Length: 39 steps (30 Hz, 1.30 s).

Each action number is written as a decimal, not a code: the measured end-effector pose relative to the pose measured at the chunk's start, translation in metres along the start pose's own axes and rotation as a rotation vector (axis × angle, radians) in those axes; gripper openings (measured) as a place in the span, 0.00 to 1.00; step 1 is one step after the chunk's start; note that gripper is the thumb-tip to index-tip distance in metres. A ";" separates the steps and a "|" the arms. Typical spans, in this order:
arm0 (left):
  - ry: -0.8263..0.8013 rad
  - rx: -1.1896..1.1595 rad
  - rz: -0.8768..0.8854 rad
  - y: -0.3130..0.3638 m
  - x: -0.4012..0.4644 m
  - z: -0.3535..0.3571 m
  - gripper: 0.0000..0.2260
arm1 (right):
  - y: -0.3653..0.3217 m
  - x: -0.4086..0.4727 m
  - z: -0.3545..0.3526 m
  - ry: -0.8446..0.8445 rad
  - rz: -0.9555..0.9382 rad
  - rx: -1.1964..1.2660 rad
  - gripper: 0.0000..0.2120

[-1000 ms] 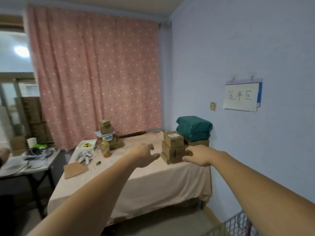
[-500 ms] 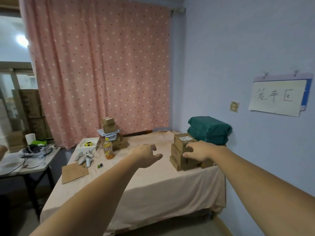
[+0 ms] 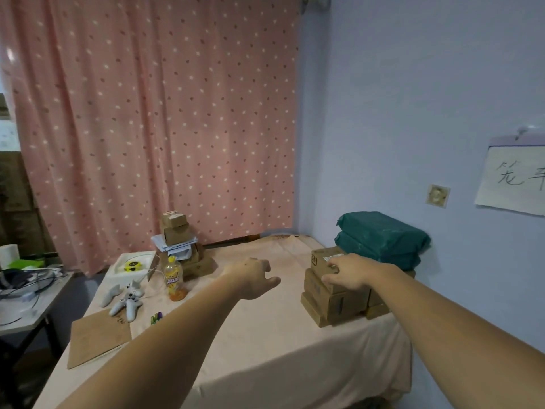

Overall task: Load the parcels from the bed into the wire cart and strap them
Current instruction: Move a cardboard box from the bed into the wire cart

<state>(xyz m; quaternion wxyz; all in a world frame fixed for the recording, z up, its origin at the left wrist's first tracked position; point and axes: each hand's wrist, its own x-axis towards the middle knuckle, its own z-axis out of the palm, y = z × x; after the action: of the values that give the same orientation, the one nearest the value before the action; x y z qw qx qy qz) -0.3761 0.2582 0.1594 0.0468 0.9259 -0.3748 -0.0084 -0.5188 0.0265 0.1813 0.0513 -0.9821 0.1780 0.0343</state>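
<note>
A stack of brown cardboard parcels [image 3: 333,302] stands at the right side of the bed [image 3: 265,343]. My right hand [image 3: 348,273] rests on the top box [image 3: 320,258] of that stack, fingers spread over its labelled lid and front edge. My left hand [image 3: 253,277] hovers open above the sheet, to the left of the stack and apart from it. Two dark green bagged parcels [image 3: 383,237] lie stacked behind the boxes by the wall. A second pile of small boxes [image 3: 177,231] stands at the far left of the bed. The wire cart is out of view.
On the bed's left side lie a drink bottle [image 3: 174,278], a white foam box [image 3: 132,265], white controllers [image 3: 125,299] and a flat cardboard sheet [image 3: 98,338]. A cluttered desk [image 3: 23,293] stands left of the bed. A pink curtain [image 3: 153,113] hangs behind it.
I have moved closer to the bed. My right hand went from beside the stack onto the top box. My left hand stayed open and came nearer the stack.
</note>
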 end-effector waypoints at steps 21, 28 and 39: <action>-0.093 -0.062 0.243 0.028 0.319 0.043 0.32 | 0.137 0.217 0.001 -0.090 0.272 0.054 0.32; -0.162 -0.064 0.279 0.034 0.418 0.083 0.38 | 0.186 0.272 0.031 -0.171 0.402 0.099 0.36; -0.326 -0.122 0.382 0.071 0.551 0.167 0.40 | 0.229 0.339 0.120 -0.114 0.826 0.278 0.40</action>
<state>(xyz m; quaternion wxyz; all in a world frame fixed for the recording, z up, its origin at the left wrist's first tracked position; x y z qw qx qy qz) -0.0373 -0.1889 0.0104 0.0424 0.8200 -0.5444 -0.1713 -0.2893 -0.2909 0.0133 0.1746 -0.8087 0.5557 0.0819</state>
